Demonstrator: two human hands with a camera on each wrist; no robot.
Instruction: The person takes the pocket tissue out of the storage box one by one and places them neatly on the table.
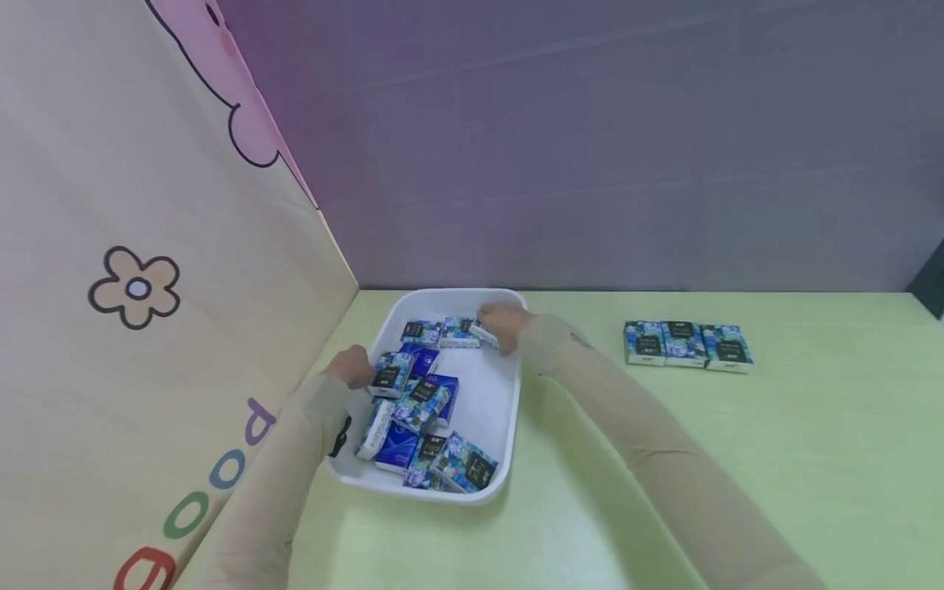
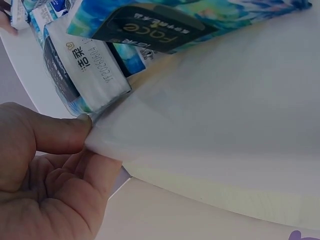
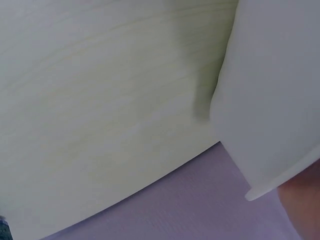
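A white plastic basin holds several small packs of tissues, some with blue floral print and some plain dark blue. My left hand pinches the basin's left rim between thumb and fingers, close beside a floral tissue pack. At the far right corner, my right hand reaches inside over the rim, its fingers on a tissue pack at the end of a short row along the far wall. In the right wrist view the basin's side hides most of that hand.
Three floral tissue packs lie side by side on the light green table, right of the basin. A grey-purple panel stands behind the table, and a cream printed panel rises along the left.
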